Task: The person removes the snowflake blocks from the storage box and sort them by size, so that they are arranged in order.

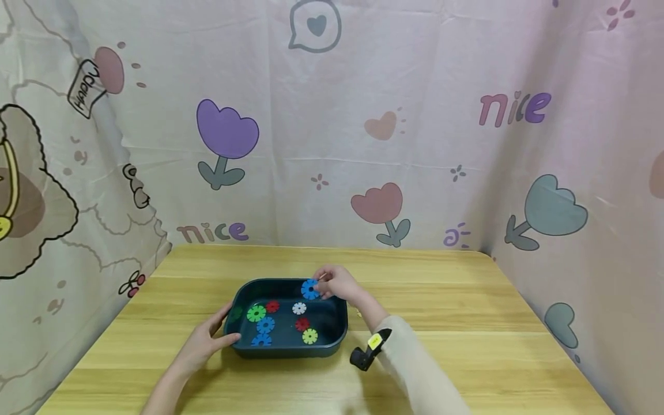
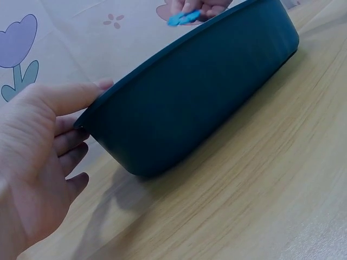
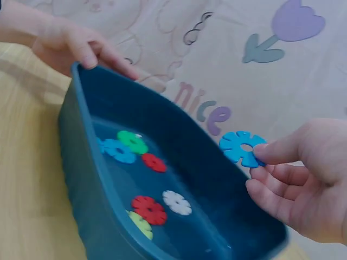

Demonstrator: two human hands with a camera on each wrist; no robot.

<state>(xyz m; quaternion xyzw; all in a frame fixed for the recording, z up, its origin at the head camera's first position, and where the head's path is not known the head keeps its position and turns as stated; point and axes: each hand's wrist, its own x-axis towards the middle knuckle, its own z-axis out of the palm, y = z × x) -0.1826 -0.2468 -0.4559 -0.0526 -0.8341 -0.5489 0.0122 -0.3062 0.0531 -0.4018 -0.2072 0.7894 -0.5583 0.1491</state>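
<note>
A dark teal plastic basin [image 1: 287, 351] stands on the table with several notched plastic snowflake discs lying inside. My left hand [image 1: 206, 340] grips its left end, thumb over the rim and fingers along the outer wall, as the left wrist view also shows. Over the far right corner, my right hand [image 1: 337, 285] pinches a blue snowflake disc [image 3: 238, 147] between thumb and fingers. In the basin lie a green disc [image 1: 256, 313], a white disc [image 1: 299, 308], a yellow-green disc [image 1: 309, 336], a red disc [image 3: 149, 210], another red one and further blue ones.
The wooden table [image 1: 441, 323] extends around the basin on all sides. Behind it hangs a printed curtain [image 1: 311, 144] with flowers and lettering. A black wrist camera [image 1: 369, 351] is strapped to the right forearm, near the basin's right front corner.
</note>
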